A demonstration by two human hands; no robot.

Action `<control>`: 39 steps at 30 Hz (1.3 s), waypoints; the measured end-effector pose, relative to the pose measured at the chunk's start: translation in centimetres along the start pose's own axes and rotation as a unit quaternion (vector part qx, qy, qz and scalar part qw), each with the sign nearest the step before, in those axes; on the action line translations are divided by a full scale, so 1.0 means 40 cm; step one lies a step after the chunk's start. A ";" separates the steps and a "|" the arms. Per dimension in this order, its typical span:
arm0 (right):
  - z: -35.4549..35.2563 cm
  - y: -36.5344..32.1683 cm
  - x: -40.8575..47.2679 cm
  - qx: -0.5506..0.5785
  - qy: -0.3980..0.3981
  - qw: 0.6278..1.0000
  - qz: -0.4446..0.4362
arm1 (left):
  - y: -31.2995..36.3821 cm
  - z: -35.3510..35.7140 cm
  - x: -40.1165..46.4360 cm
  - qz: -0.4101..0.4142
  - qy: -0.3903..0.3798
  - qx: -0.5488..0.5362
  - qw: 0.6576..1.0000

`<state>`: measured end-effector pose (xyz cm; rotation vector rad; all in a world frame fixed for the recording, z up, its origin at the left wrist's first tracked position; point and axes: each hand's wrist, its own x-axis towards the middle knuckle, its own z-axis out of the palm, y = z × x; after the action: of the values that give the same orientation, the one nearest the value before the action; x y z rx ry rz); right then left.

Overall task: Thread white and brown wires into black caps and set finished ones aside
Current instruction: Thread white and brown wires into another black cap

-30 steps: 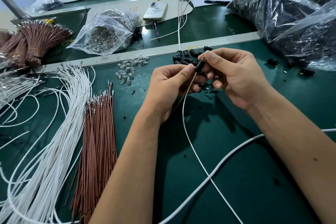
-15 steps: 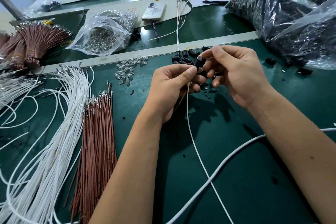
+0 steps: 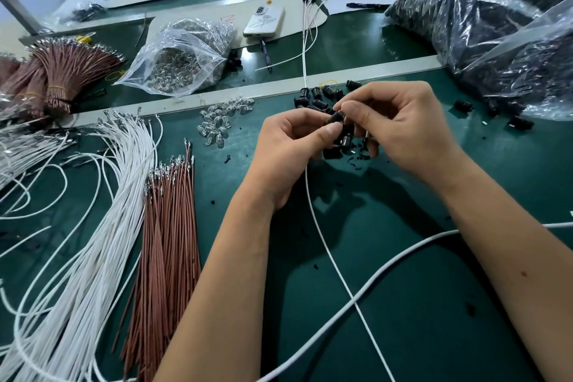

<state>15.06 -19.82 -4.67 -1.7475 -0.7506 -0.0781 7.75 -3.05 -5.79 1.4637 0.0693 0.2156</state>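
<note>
Just in front of the loose pile of black caps [image 3: 319, 96] on the green tabletop [image 3: 403, 304], both hands are working one black cap [image 3: 336, 117]: the right hand [image 3: 400, 127] is pinching it between thumb and forefinger, while the left hand [image 3: 291, 146] is pinching the white wire [image 3: 328, 254] trailing below it. The wire could buckle or miss the hole if pushed off-axis; any brown wire there is hidden.

Bright overhead light, soft shadows under the arms, bag glare, wide-angle edge bending
</note>
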 end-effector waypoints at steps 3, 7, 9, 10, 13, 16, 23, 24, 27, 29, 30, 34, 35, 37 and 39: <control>-0.001 0.003 0.000 -0.092 -0.025 0.994 -0.052 | -0.001 -0.009 0.002 0.036 0.015 0.086 0.996; 0.003 0.006 0.001 -0.177 -0.080 0.977 -0.082 | -0.001 -0.014 0.006 0.063 0.013 0.151 0.986; 0.003 0.008 0.002 -0.198 -0.105 0.971 -0.080 | -0.001 -0.016 0.005 0.065 0.004 0.167 0.984; 0.002 0.009 0.002 -0.207 -0.117 0.968 -0.078 | -0.002 -0.016 0.005 0.066 0.002 0.176 0.982; 0.004 0.011 0.000 -0.224 -0.133 0.962 -0.076 | -0.006 -0.017 0.006 0.066 0.010 0.191 0.979; 0.009 0.011 -0.003 -0.222 -0.120 0.964 -0.081 | -0.009 -0.016 0.007 0.078 0.024 0.176 0.981; 0.014 0.008 -0.007 -0.191 -0.120 0.972 -0.071 | -0.013 -0.007 0.008 0.082 0.025 0.177 0.980; 0.016 0.007 -0.008 -0.188 -0.113 0.973 -0.073 | -0.013 -0.006 0.008 0.082 0.028 0.172 0.981; 0.021 0.008 -0.009 -0.183 -0.105 0.975 -0.066 | -0.011 -0.006 0.008 0.074 0.025 0.145 0.986; 0.023 0.008 -0.011 -0.169 -0.110 0.978 -0.056 | -0.007 -0.009 0.004 0.067 0.017 0.106 0.992; 0.022 0.008 -0.010 -0.157 -0.112 0.980 -0.052 | -0.005 -0.011 0.002 0.066 0.015 0.087 0.994; 0.016 0.007 -0.008 -0.140 -0.117 0.981 -0.059 | 0.000 -0.014 0.000 0.069 0.007 0.062 0.996; 0.016 0.007 -0.007 -0.144 -0.118 0.981 -0.062 | 0.000 -0.014 0.001 0.071 0.006 0.067 0.995; 0.016 0.007 -0.005 -0.156 -0.119 0.978 -0.064 | -0.002 -0.015 0.001 0.072 0.006 0.080 0.994; 0.012 0.005 -0.003 -0.163 -0.124 0.977 -0.057 | -0.005 -0.012 0.000 0.074 0.008 0.081 0.994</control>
<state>14.92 -19.47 -5.06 -2.0479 -1.0690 -0.0630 7.68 -2.62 -6.04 1.6299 -0.0089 0.3503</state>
